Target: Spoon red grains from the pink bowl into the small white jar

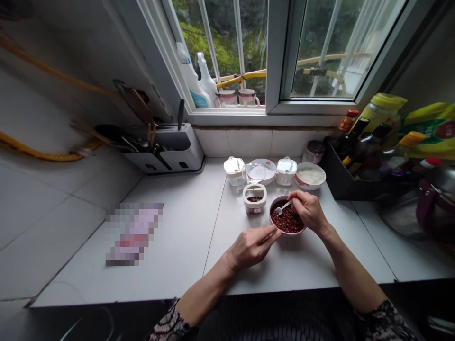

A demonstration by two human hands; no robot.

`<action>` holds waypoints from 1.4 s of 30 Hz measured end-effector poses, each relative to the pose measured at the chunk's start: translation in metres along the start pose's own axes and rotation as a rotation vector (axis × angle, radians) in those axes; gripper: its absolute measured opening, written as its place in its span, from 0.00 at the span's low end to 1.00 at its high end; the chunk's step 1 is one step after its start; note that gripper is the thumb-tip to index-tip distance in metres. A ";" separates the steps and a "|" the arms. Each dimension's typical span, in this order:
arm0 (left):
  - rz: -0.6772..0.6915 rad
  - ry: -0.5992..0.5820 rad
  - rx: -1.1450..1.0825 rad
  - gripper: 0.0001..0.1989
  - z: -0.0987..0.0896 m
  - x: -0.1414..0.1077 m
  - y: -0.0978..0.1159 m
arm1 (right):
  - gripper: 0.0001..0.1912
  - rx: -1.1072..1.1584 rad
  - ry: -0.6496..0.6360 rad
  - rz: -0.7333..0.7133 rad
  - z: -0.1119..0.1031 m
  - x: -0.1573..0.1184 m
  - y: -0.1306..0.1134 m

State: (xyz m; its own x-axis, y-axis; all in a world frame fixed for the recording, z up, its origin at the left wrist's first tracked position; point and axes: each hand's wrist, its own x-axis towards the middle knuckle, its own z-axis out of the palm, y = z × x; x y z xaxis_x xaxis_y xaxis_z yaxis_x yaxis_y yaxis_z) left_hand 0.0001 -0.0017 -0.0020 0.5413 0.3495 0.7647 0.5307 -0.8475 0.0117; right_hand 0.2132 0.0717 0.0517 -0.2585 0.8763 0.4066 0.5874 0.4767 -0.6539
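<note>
My right hand [308, 208] pinches the handle of a small white spoon [279, 210], its tip in the dark red, dried, peppercorn-like spice [288, 221]. A pink-rimmed bowl [292, 234] on the counter holds this spice. At the bowl's left near edge, my left hand [254, 245] holds the rim with its fingertips; the fingers are fairly straight. Just left of the bowl stands an open seasoning jar [255, 204] with a cream rim and a little of the same spice inside.
Behind are two white-lidded jars [234, 171] [286, 171], a plate [267, 173] and a bowl of white grains [310, 177]. A bottle rack [341, 187] stands right, a utensil holder [186, 149] back left. A blurred-out flat item [137, 232] lies left on the counter [177, 265].
</note>
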 end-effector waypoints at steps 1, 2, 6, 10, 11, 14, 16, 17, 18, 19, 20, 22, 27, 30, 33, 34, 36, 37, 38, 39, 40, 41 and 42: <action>0.001 0.005 0.002 0.18 0.000 0.001 0.000 | 0.11 0.009 0.006 0.009 0.001 0.000 0.000; 0.002 0.012 0.003 0.17 -0.001 0.001 0.000 | 0.11 0.015 0.010 0.016 0.002 0.000 0.000; 0.008 0.025 -0.002 0.14 -0.002 0.004 0.001 | 0.11 0.077 0.014 0.054 0.002 0.000 0.002; 0.008 0.021 -0.003 0.15 -0.002 0.005 0.001 | 0.11 0.116 0.046 0.082 -0.004 0.002 0.003; 0.009 0.020 -0.004 0.14 -0.002 0.005 0.001 | 0.11 0.093 0.054 0.072 -0.004 0.002 0.003; 0.009 0.020 -0.003 0.14 -0.002 0.004 0.001 | 0.11 -0.006 0.069 0.028 -0.005 0.002 0.004; 0.008 0.019 0.000 0.14 -0.002 0.004 0.001 | 0.11 -0.054 0.068 0.011 -0.005 0.002 0.006; 0.008 0.018 0.002 0.14 -0.002 0.004 0.001 | 0.12 -0.065 0.065 0.008 -0.004 0.002 0.006; 0.008 0.016 0.003 0.15 -0.002 0.003 0.001 | 0.12 -0.072 0.064 0.009 -0.004 0.002 0.006; 0.007 0.014 0.004 0.15 -0.002 0.003 0.001 | 0.12 -0.076 0.063 0.011 -0.004 0.002 0.007; 0.006 0.014 0.005 0.16 -0.002 0.003 0.001 | 0.12 -0.077 0.065 0.015 -0.003 0.002 0.007; 0.004 0.016 0.003 0.16 -0.001 0.002 0.000 | 0.12 -0.073 0.072 0.022 -0.003 0.002 0.007; 0.003 0.019 -0.001 0.15 0.000 0.002 0.000 | 0.11 0.027 0.057 0.074 -0.004 0.002 0.007; 0.004 0.012 0.002 0.16 -0.001 0.002 0.000 | 0.11 0.048 0.059 0.080 -0.004 0.003 0.007; 0.007 0.014 0.000 0.16 -0.001 0.002 0.000 | 0.11 -0.041 0.088 0.041 -0.005 0.003 0.008; 0.007 0.018 -0.002 0.16 -0.001 0.002 0.000 | 0.11 -0.059 0.087 0.033 -0.005 0.003 0.008; 0.007 0.024 -0.005 0.15 -0.001 0.003 0.000 | 0.12 -0.064 0.077 0.034 -0.005 0.003 0.009; 0.007 0.026 -0.006 0.15 -0.001 0.004 0.000 | 0.12 -0.061 0.071 0.039 -0.005 0.003 0.009; 0.006 0.025 -0.004 0.15 -0.002 0.004 0.000 | 0.13 -0.064 0.072 0.045 -0.004 0.003 0.010; 0.006 0.025 -0.002 0.15 -0.002 0.004 0.001 | 0.13 -0.075 0.081 0.050 -0.004 0.003 0.010; 0.007 0.023 0.000 0.15 -0.002 0.004 0.001 | 0.13 -0.092 0.095 0.055 -0.004 0.003 0.010; 0.008 0.023 0.001 0.15 -0.002 0.004 0.001 | 0.13 -0.109 0.108 0.058 -0.004 0.003 0.010; 0.009 0.021 0.002 0.15 -0.002 0.004 0.001 | 0.13 -0.119 0.116 0.060 -0.004 0.003 0.011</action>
State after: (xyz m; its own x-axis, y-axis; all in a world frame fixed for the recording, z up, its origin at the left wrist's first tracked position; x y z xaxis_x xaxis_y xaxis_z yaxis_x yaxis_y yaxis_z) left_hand 0.0015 -0.0015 0.0027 0.5320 0.3332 0.7784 0.5274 -0.8496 0.0032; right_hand 0.2218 0.0787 0.0482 -0.1341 0.8858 0.4443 0.6873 0.4061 -0.6023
